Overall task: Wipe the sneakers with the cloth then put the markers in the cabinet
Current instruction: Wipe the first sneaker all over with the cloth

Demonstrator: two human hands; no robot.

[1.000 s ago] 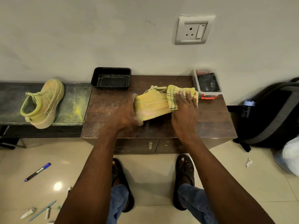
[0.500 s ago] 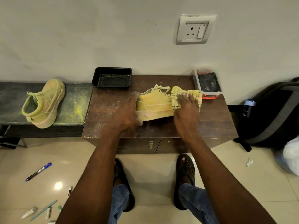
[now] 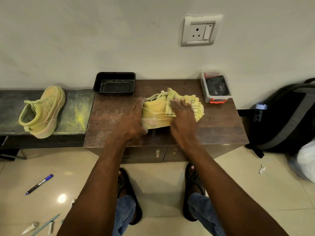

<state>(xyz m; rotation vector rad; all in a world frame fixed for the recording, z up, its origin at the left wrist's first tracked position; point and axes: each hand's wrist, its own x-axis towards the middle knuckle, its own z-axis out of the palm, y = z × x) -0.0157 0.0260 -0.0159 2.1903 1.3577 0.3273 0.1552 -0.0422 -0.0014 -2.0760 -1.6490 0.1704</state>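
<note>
A yellow-dusted sneaker (image 3: 156, 114) lies on its side on the brown cabinet (image 3: 109, 120). My left hand (image 3: 134, 121) grips its heel end and holds it down. My right hand (image 3: 182, 114) presses a yellow checked cloth (image 3: 196, 104) flat over the toe end, which is hidden beneath it. A second yellow sneaker (image 3: 43, 111) stands on the dark bench (image 3: 75, 114) to the left. A blue marker (image 3: 39, 184) lies on the floor at the left, and several more pens and caps (image 3: 42, 226) lie near the bottom left corner.
A black tray (image 3: 114, 83) sits at the cabinet's back left. A clear box with red clasps (image 3: 215, 87) sits at the back right. The cabinet doors (image 3: 157, 153) are shut. A dark backpack (image 3: 286, 116), a bottle (image 3: 260, 111) and a white bag (image 3: 306, 160) stand on the right.
My right hand has slid the cloth right and farther over the sneaker's toe, then spread it flatter. My left hand has kept its hold on the heel.
</note>
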